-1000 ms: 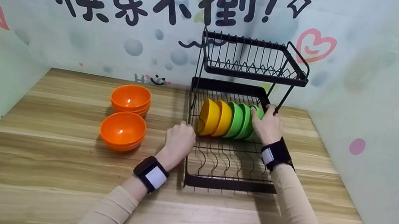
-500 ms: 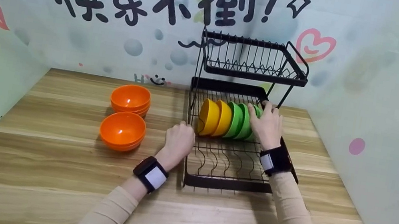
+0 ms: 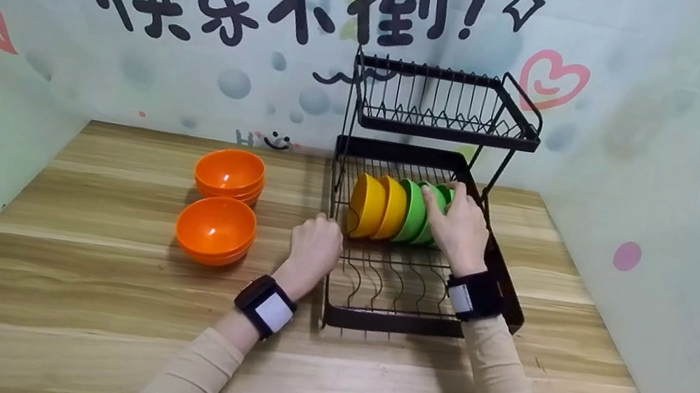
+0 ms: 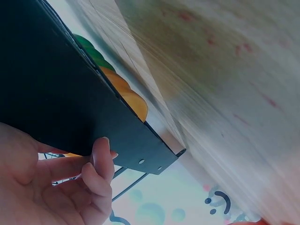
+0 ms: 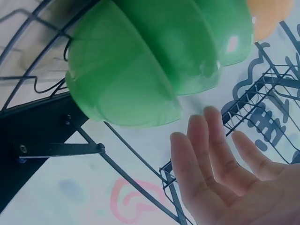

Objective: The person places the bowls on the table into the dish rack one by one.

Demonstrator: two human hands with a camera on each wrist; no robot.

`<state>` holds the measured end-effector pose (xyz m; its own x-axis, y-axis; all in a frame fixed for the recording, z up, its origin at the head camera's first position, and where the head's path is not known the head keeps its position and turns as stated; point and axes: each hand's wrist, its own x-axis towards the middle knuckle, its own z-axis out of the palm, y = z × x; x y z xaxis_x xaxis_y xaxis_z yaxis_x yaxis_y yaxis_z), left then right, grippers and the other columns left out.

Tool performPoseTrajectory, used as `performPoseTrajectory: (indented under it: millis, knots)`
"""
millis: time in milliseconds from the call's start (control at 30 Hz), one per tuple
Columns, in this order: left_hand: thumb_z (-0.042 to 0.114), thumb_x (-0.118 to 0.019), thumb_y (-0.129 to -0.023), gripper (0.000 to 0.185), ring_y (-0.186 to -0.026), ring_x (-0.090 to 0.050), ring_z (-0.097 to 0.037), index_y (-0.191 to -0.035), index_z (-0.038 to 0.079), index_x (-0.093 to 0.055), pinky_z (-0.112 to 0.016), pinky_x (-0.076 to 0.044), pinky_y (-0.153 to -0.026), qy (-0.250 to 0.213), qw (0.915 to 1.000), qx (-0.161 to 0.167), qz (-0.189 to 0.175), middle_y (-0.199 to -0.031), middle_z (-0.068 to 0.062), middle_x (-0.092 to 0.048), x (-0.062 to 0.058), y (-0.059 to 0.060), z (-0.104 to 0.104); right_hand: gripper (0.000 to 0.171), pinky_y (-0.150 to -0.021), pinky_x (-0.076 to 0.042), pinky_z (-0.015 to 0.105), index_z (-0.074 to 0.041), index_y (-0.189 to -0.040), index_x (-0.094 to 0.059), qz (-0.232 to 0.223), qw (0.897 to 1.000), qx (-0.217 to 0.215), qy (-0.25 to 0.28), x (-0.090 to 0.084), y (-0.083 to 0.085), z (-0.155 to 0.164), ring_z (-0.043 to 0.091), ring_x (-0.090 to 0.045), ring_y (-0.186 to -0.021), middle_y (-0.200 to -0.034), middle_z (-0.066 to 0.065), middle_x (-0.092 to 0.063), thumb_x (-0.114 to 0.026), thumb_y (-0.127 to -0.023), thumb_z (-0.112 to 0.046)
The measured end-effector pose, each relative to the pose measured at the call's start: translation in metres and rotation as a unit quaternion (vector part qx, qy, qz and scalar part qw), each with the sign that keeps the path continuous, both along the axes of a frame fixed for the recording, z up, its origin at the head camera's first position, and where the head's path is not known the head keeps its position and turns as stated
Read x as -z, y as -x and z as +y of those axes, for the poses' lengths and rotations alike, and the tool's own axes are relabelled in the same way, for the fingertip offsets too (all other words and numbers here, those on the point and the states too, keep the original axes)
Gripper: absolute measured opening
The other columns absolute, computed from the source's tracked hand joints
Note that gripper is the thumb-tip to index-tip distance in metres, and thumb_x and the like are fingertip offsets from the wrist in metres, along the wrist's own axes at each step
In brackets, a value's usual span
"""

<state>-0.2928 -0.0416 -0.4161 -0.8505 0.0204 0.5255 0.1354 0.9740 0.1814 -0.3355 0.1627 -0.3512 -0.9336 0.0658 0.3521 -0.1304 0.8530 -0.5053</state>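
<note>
A two-tier black dish rack (image 3: 400,324) holds a row of bowls on edge in its lower tier. Two yellow bowls (image 3: 368,207) stand at the left of that row, and several green bowls (image 3: 413,213) at its right. My left hand (image 3: 315,245) grips the rack's left side; in the left wrist view its fingers (image 4: 101,161) curl at the edge of the black side wall (image 4: 61,89). Over the green bowls hovers my right hand (image 3: 461,233). The right wrist view shows its fingers (image 5: 199,140) extended and apart from the nearest green bowl (image 5: 122,75).
Left of the rack, two stacks of orange bowls, a rear stack (image 3: 230,171) and a front stack (image 3: 215,227), stand on the wooden table (image 3: 91,295). The upper rack tier (image 3: 446,133) overhangs the back. Printed walls (image 3: 675,208) enclose the table.
My right hand has shifted left and slightly toward me, from the rightmost green bowl to over the middle ones. The left hand stays on the rack, and the bowls keep their places.
</note>
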Motion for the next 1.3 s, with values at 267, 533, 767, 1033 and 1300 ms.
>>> performPoseTrajectory:
  millis: [267, 533, 767, 1033, 1300]
  knots:
    - [0.014, -0.058, -0.087, 0.021, -0.064, -0.066, -0.029, -0.076, -0.001, -0.068, -0.041, -0.054, -0.052, 0.018, 0.9998, -0.011, 0.006, -0.076, -0.013, -0.064, 0.000, -0.001, 0.002, 0.063, -0.058, -0.046, 0.036, -0.010, -0.130, -0.049, -0.026, 0.999, -0.017, -0.009, 0.008, -0.004, -0.005, 0.028, -0.064, -0.074, -0.091, 0.013, -0.067, -0.045, -0.092, -0.059]
    - [0.018, -0.058, -0.087, 0.022, -0.067, -0.064, -0.029, -0.078, 0.001, -0.069, -0.042, -0.053, -0.054, 0.025, 0.9995, -0.018, 0.010, -0.077, -0.013, -0.065, -0.003, -0.002, -0.001, 0.061, -0.050, -0.038, 0.029, -0.008, -0.126, -0.052, -0.029, 0.999, -0.018, -0.027, 0.014, -0.004, -0.007, 0.023, -0.056, -0.063, -0.077, 0.008, -0.063, -0.046, -0.092, -0.058]
    - [0.025, -0.060, -0.088, 0.026, -0.071, -0.065, -0.031, -0.084, 0.001, -0.068, -0.042, -0.052, -0.056, 0.035, 0.9986, -0.040, 0.000, -0.079, -0.015, -0.067, -0.013, -0.006, -0.010, 0.060, -0.050, -0.033, 0.028, -0.007, -0.123, -0.054, -0.022, 0.999, -0.023, -0.039, 0.013, -0.005, -0.009, 0.021, -0.050, -0.057, -0.064, 0.002, -0.049, -0.045, -0.092, -0.057]
    - [0.008, -0.051, -0.089, 0.023, -0.088, -0.064, -0.031, -0.097, -0.001, -0.071, -0.038, -0.054, -0.070, 0.076, 0.9824, -0.150, -0.082, -0.095, -0.019, -0.068, -0.042, -0.016, -0.039, 0.061, -0.054, -0.038, 0.032, -0.007, -0.124, -0.054, -0.026, 0.998, -0.024, -0.053, 0.011, -0.006, -0.010, 0.025, -0.054, -0.062, -0.065, 0.002, -0.049, -0.043, -0.093, -0.059]
    - [0.004, -0.044, -0.092, 0.028, -0.097, -0.062, -0.034, -0.110, -0.007, -0.062, -0.038, -0.054, -0.072, 0.010, 0.9627, -0.198, -0.184, -0.106, -0.024, -0.065, -0.044, -0.011, -0.070, 0.059, -0.062, -0.045, 0.042, -0.007, -0.124, -0.054, -0.031, 0.998, -0.025, -0.048, 0.013, -0.005, -0.010, 0.031, -0.059, -0.072, -0.071, 0.009, -0.057, -0.045, -0.093, -0.056]
